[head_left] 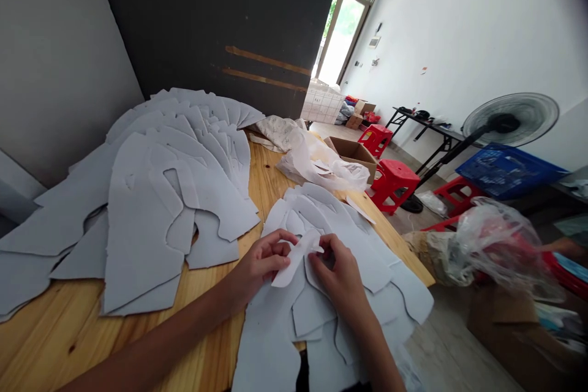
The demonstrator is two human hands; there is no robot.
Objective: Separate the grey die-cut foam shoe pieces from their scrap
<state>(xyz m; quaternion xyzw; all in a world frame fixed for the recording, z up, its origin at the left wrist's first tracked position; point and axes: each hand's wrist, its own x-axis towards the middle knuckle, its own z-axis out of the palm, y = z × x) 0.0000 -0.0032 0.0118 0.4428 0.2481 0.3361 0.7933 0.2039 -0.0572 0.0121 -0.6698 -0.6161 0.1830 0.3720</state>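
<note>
Between both hands is a small white cut strip (296, 259), held above a pile of white cut-out sheets (321, 312). My left hand (270, 257) pinches the strip's left edge between thumb and fingers. At its upper right end, the fingers of my right hand (337, 269) are closed on a small curled part of the same strip. To the left lies a larger, fanned-out heap of similar white cut-outs (138, 226), with curved edges and slots. Both piles rest on a wooden table (202, 331).
Crumpled plastic bags (316, 156) lie at the table's far edge, beside an open cardboard box (353, 156). Red stools (395, 184), a standing fan (509, 119) and a blue crate (509, 171) stand to the right. A dark panel (206, 12) rises behind the table. Part of another person's arm (567, 249) shows far right.
</note>
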